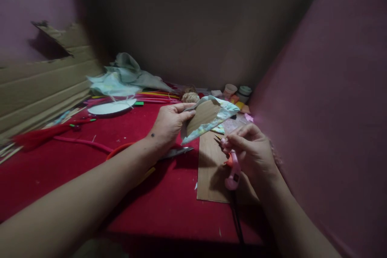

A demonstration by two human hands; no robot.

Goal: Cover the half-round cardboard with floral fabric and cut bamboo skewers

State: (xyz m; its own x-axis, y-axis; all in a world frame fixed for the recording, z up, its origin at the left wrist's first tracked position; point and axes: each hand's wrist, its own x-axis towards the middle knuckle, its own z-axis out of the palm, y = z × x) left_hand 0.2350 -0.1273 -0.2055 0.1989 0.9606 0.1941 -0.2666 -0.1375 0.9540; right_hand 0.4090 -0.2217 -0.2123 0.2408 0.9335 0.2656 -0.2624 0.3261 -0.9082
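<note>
My left hand (pixel 173 123) pinches the left edge of a cardboard piece (pixel 205 116), whose borders are wrapped in light blue-green patterned fabric. The piece is raised and tilted above the table. To its lower right, my right hand (pixel 249 145) is closed around a pink glue gun (pixel 232 177) with an orange trigger. The gun's metal tip points up and left, apart from the cardboard piece. A flat brown board (pixel 211 169) lies below the glue gun.
Scissors (pixel 178 152) lie on the red tablecloth (pixel 163 201) under my left forearm. Behind are crumpled fabric (pixel 121 76), a white disc (pixel 111 107), a twine ball (pixel 190 96) and small containers (pixel 244 92). The gun's black cord (pixel 237 217) hangs toward the table's front edge.
</note>
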